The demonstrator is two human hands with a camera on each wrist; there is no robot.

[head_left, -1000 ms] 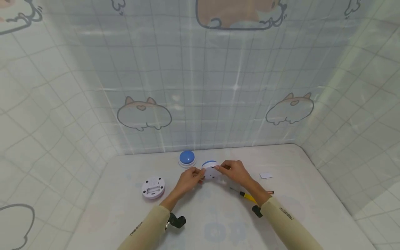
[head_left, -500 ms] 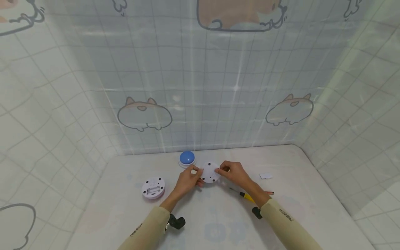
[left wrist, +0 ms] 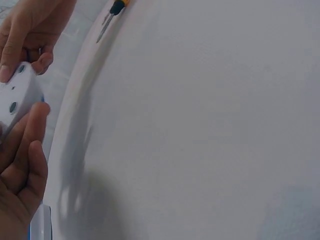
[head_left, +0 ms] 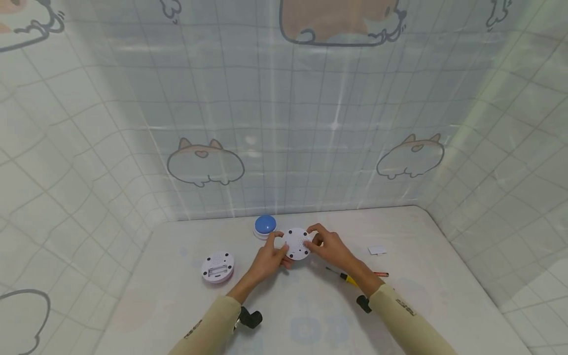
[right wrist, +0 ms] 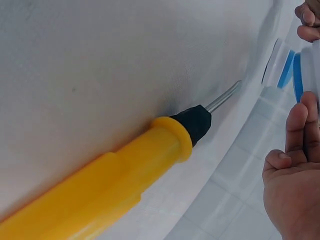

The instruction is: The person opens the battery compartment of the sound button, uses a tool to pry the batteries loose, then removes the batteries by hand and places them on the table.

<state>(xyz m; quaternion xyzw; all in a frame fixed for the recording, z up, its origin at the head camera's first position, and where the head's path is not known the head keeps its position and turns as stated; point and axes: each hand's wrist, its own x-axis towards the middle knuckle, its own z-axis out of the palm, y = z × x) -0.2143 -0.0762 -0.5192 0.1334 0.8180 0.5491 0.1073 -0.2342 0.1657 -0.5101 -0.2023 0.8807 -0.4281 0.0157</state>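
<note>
A round push button [head_left: 295, 245] with a white base and dark feet is held above the table, its underside facing up in the head view. My left hand [head_left: 267, 259] grips its left edge, thumb on the base. On the opposite edge, my right hand [head_left: 332, 249] pinches it with the thumb over the small holes. A strip of blue, part of its top, shows beneath the white body [right wrist: 298, 77] in the right wrist view. Just behind my left hand, a second button with a blue dome [head_left: 265, 224] stands upright.
An upturned button [head_left: 218, 267] with an exposed battery bay lies at left. A yellow-handled screwdriver [head_left: 349, 279] lies under my right forearm, beside a thin orange-and-black piece [head_left: 382, 274]. Farther right is a small white cover [head_left: 377, 250]. A patterned sheet [head_left: 284, 123] rises behind the table.
The held button has tipped so its underside faces up and its blue edge is hidden; it has also turned between my hands. Fingers of both hands have shifted along its rim.
</note>
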